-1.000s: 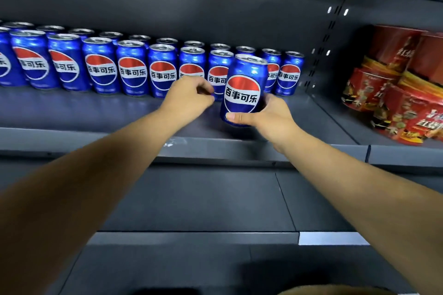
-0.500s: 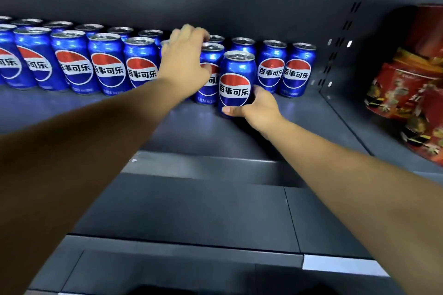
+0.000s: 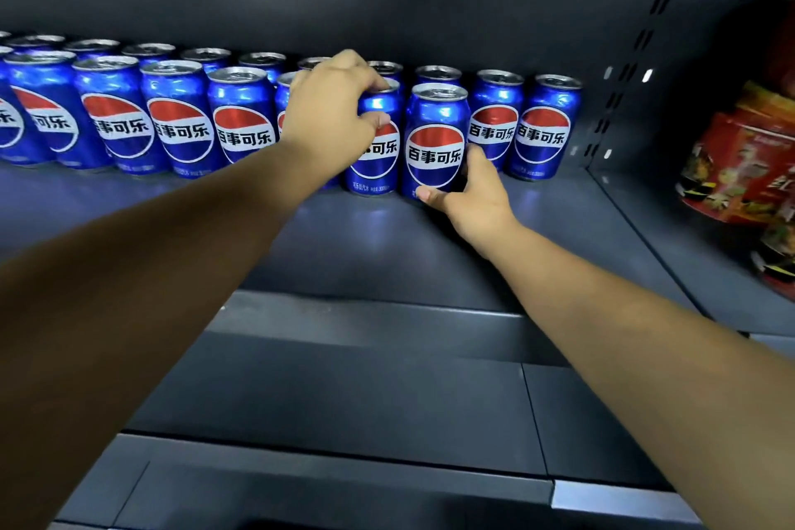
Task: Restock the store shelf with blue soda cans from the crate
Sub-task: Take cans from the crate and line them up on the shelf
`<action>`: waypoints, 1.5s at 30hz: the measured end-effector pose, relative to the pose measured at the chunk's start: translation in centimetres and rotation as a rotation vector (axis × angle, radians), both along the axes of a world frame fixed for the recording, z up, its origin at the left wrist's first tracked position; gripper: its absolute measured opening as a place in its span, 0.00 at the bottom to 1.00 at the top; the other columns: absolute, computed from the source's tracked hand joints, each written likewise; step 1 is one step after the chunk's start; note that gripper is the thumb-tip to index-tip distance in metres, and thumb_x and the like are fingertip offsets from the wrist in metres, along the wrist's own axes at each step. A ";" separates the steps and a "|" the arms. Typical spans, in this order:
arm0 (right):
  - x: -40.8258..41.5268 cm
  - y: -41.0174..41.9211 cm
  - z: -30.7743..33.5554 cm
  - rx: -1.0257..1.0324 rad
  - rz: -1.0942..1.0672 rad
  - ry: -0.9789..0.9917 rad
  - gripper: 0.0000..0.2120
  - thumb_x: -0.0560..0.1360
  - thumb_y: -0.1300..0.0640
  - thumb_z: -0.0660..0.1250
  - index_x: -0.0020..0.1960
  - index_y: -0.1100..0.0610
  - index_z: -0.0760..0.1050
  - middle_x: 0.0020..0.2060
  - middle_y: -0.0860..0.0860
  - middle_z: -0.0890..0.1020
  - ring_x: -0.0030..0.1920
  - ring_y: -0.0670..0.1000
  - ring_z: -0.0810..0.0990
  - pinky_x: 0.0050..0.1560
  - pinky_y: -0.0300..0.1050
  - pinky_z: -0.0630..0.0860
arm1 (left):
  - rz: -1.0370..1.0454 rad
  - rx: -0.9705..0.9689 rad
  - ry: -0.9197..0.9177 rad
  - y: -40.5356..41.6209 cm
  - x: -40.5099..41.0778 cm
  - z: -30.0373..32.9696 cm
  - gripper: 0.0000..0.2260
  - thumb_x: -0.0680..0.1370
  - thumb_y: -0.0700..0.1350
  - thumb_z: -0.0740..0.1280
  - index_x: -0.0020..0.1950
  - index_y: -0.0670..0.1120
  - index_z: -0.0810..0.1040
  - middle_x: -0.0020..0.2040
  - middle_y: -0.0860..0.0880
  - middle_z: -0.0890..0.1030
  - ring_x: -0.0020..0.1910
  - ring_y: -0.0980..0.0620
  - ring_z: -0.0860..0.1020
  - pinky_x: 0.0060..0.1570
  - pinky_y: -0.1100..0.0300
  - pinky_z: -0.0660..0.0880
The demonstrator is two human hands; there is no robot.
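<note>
The blue Pepsi can [image 3: 435, 142] that the right hand [image 3: 466, 194] is placing stands upright on the shelf [image 3: 387, 237], long axis vertical, its base down at the front row; it lies just ahead of and above the right fingers [image 3: 430, 196], which are curled low round its base, thumb across the front and the rest hidden behind its right side; the can is held, not yet let go, as far as I can judge. Just left of it, nearly touching, stands a second can [image 3: 375, 151]; the left hand [image 3: 331, 112] comes over it from above, fingers curled on the rim and thumb pressed on the upper front, so this can sits directly under the left fingers. The right hand is the nearer one to the newly placed can; the coming move likely turns on the narrow gap between the two cans, to be closed by nudging sideways. Further left of the left fingers runs the row of shelved cans [image 3: 180, 120], two deep; right of the right fingers stand two more cans [image 3: 518, 129], then the upright, then red snack packs [image 3: 740, 168]. Half a second earlier the left hand hovered flat over the row, gripping nothing; the right-hand can was a little forward of its present place.
</note>
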State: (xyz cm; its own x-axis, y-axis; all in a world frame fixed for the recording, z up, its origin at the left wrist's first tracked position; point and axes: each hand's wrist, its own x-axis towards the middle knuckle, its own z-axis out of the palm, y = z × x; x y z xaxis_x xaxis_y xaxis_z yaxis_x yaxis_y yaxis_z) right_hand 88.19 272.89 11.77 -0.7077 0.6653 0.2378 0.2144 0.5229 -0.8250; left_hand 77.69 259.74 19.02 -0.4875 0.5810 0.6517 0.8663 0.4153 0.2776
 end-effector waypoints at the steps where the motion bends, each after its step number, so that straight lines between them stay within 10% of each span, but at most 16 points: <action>1: -0.1 -0.1 0.0 0.012 -0.007 -0.013 0.36 0.67 0.53 0.76 0.70 0.57 0.63 0.67 0.55 0.69 0.68 0.56 0.67 0.68 0.53 0.66 | -0.008 0.011 -0.007 -0.1 0.0 0.0 0.16 0.74 0.43 0.70 0.60 0.42 0.78 0.58 0.44 0.76 0.59 0.45 0.74 0.61 0.52 0.67; 10: 0.2 -0.1 0.5 0.033 -0.031 -0.008 0.29 0.72 0.60 0.71 0.70 0.59 0.63 0.64 0.53 0.75 0.64 0.52 0.72 0.48 0.26 0.60 | -0.020 0.049 -0.054 -0.6 0.2 -0.2 0.16 0.74 0.42 0.70 0.61 0.41 0.78 0.61 0.45 0.77 0.61 0.48 0.73 0.59 0.62 0.65; 16: -0.4 0.0 0.1 0.091 -0.018 -0.133 0.35 0.76 0.55 0.67 0.77 0.58 0.52 0.70 0.53 0.70 0.71 0.56 0.65 0.71 0.52 0.60 | -0.020 0.033 -0.090 -0.7 0.0 0.3 0.15 0.74 0.41 0.70 0.60 0.42 0.78 0.60 0.47 0.77 0.60 0.50 0.74 0.55 0.67 0.64; 25: 0.4 -1.5 1.3 0.056 -0.029 -0.295 0.39 0.80 0.54 0.59 0.75 0.61 0.33 0.73 0.57 0.64 0.71 0.59 0.62 0.72 0.52 0.58 | 0.009 -0.204 0.003 -1.4 0.5 1.4 0.18 0.75 0.39 0.66 0.66 0.43 0.73 0.65 0.44 0.75 0.64 0.44 0.72 0.64 0.56 0.66; 33: 2.7 -6.0 2.7 0.004 -0.150 -0.299 0.39 0.77 0.60 0.60 0.76 0.61 0.36 0.72 0.57 0.65 0.70 0.60 0.66 0.68 0.50 0.65 | 0.052 -0.516 -0.008 -7.5 0.7 1.4 0.28 0.76 0.36 0.63 0.75 0.45 0.60 0.76 0.45 0.61 0.74 0.46 0.60 0.70 0.56 0.58; 45: 6.4 -18.5 3.4 0.032 -0.231 -0.223 0.30 0.73 0.65 0.60 0.73 0.61 0.55 0.66 0.60 0.70 0.65 0.62 0.69 0.62 0.52 0.70 | 0.033 -0.534 -0.117 -20.3 1.9 0.7 0.24 0.78 0.43 0.64 0.73 0.45 0.65 0.71 0.42 0.69 0.69 0.42 0.67 0.65 0.54 0.65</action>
